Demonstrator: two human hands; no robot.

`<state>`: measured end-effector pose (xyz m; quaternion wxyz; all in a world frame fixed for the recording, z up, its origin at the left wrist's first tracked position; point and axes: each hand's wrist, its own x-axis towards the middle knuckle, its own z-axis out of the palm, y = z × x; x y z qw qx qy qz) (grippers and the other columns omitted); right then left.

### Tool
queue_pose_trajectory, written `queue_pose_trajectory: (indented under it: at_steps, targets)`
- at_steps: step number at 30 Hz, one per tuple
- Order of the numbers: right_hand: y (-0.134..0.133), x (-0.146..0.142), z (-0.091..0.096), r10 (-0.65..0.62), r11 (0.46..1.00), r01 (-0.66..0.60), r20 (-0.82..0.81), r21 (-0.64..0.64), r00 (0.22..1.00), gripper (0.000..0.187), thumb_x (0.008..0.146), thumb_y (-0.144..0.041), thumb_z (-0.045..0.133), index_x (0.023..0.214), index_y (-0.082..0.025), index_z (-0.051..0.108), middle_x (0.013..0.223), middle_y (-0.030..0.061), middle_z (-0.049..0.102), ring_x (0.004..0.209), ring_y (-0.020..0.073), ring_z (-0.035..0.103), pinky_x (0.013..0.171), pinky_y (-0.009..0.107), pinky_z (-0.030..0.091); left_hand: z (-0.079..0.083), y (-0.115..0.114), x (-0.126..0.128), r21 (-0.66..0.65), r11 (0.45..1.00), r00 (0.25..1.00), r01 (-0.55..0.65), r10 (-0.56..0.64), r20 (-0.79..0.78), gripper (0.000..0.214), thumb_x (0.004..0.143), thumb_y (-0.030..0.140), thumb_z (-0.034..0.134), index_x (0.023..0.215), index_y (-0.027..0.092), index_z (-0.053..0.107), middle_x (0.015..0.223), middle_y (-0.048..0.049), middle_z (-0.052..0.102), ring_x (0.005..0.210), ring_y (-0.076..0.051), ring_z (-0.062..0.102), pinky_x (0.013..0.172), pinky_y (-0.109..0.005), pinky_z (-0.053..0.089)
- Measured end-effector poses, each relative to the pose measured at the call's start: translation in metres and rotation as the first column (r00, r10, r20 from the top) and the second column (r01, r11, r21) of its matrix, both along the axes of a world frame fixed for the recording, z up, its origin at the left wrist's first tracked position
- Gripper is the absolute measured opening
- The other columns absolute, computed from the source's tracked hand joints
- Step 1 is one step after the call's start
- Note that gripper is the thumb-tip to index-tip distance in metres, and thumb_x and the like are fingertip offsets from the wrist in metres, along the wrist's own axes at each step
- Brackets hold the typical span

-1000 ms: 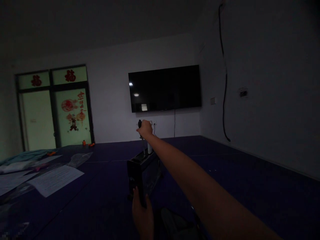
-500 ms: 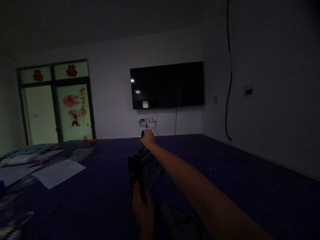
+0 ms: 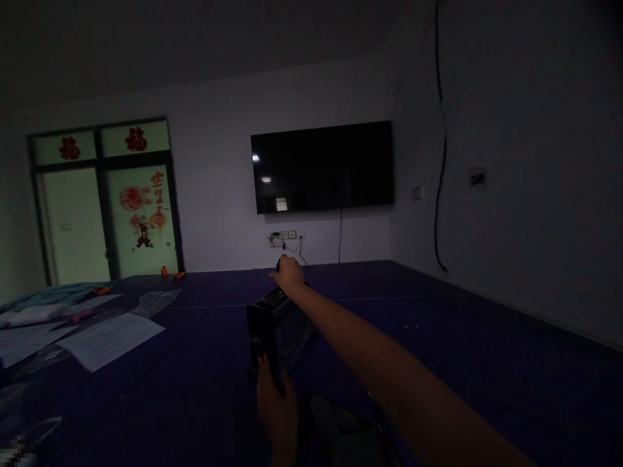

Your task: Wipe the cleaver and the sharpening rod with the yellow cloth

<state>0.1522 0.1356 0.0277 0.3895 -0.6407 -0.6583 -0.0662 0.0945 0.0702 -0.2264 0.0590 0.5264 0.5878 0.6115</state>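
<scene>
A dark box-shaped object with a clear side stands on the dark purple floor in front of me. My right hand reaches far out and is closed over a dark handle at the box's far top end. My left hand grips the box's near end at the bottom middle of the view, thumb up along its edge. The room is dim and the box's details are hard to make out.
A black wall-mounted screen hangs on the far wall above a socket strip. Glass doors with red paper decorations are at the left. Papers and plastic sheets lie on the floor at left. A black cable runs down the right wall.
My right hand has gone down from raised above the box to its top; the pale rod under it no longer shows. The left hand stayed on the near end.
</scene>
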Motion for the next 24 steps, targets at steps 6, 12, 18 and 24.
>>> queue_pose_trajectory:
  at_steps: [6,12,18,24]
  targets:
    - [-0.039,0.021,-0.017,0.04,0.996,-0.036,-0.054,0.08,0.998,0.037,0.089,-0.036,0.051,0.121,-0.017,0.053,0.098,0.0109,0.069,0.092,0.0208,0.065,0.073,0.026,0.046,0.0,0.0,-0.002,0.027,0.999,0.999,0.023,-0.022,-0.039,0.057,0.086,0.037,0.037,0.134,0.006,0.04,0.138,-0.0203,0.043,0.13,-0.028,0.038,0.106,-0.041,0.033]
    - [-0.116,0.068,-0.1,0.149,0.988,-0.143,-0.099,0.063,0.984,0.029,0.09,-0.035,0.047,0.109,-0.022,0.064,0.08,0.0026,0.073,0.071,0.0165,0.068,0.065,0.023,0.046,0.007,-0.002,-0.007,0.07,0.997,0.994,-0.042,0.049,-0.098,0.061,0.084,0.042,0.042,0.131,0.004,0.04,0.135,-0.0244,0.042,0.129,-0.032,0.037,0.107,-0.045,0.031]
    - [-0.173,0.107,-0.199,0.103,0.994,-0.103,-0.016,0.025,0.995,0.034,0.09,-0.037,0.041,0.1,-0.022,0.07,0.098,0.0071,0.072,0.087,0.023,0.068,0.078,0.032,0.05,0.015,0.005,-0.015,-0.007,0.996,0.996,-0.091,0.091,-0.02,0.091,0.072,0.056,0.058,0.138,0.003,0.024,0.142,-0.0286,0.03,0.136,-0.036,0.023,0.11,-0.05,0.023]
    - [-0.176,0.136,-0.245,0.123,0.986,-0.124,0.011,0.114,0.992,0.033,0.09,-0.036,0.04,0.101,-0.025,0.07,0.099,0.006,0.072,0.09,0.0223,0.068,0.077,0.031,0.053,0.021,0.023,-0.026,-0.12,0.992,0.996,-0.039,0.048,0.069,0.099,0.056,0.058,0.07,0.133,0.009,0.031,0.135,-0.0261,0.041,0.129,-0.042,0.034,0.102,-0.057,0.032]
